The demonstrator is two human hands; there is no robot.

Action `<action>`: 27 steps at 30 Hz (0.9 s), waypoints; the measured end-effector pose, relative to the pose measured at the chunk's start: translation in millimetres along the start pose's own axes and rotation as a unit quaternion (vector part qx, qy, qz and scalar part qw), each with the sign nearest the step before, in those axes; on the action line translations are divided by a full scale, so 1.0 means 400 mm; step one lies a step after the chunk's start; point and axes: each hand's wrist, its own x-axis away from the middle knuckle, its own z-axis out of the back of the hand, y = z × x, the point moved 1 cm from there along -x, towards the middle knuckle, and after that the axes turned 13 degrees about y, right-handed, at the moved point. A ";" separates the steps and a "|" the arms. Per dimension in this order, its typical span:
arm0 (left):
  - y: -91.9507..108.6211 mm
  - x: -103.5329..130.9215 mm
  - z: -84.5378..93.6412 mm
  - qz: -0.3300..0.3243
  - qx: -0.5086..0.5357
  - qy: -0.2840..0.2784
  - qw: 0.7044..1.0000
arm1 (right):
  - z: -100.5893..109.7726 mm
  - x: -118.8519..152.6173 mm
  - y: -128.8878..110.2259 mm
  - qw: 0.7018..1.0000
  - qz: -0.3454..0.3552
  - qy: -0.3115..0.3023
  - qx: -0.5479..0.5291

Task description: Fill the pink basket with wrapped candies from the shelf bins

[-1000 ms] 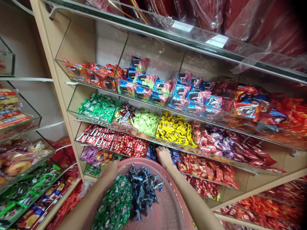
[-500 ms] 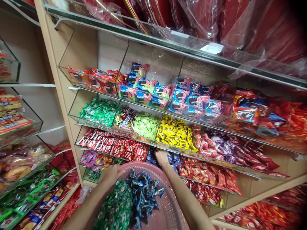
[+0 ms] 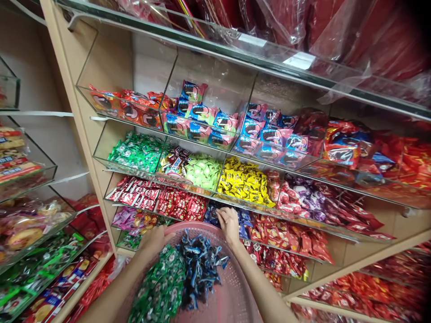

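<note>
A pink perforated basket [image 3: 235, 287] is at the bottom centre, with green-wrapped candies [image 3: 160, 285] on its left side and blue-and-black wrapped candies [image 3: 200, 269] beside them. My left hand [image 3: 155, 237] grips the basket's upper left rim. Over the basket's far rim, my right hand [image 3: 228, 220] is at a bin of dark blue wrapped candies [image 3: 244, 220], fingers bent and drawn together. Whatever those fingers pinch, if anything, is too small to make out.
Clear-fronted shelf bins hold yellow packets [image 3: 244, 181], light green packets [image 3: 202, 170], green candies [image 3: 136, 152] and red packets [image 3: 182, 202]. A glass shelf edge [image 3: 215, 40] crosses the top. A wooden upright [image 3: 72, 103] stands at the left, with more stocked shelves beyond it.
My right hand has risen from within the blue candy bin, and more of its fingers now show. The view has shifted slightly. My left hand stays on the basket rim.
</note>
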 end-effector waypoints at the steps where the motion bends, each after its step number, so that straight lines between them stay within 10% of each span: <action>1: 0.001 0.001 0.001 -0.001 0.000 0.000 1.000 | 0.015 0.007 -0.011 1.000 -0.007 0.015 -0.020; 27: 0.003 0.000 0.006 -0.001 0.007 -0.013 1.000 | 0.247 0.168 -0.090 0.971 -0.178 -0.005 -0.160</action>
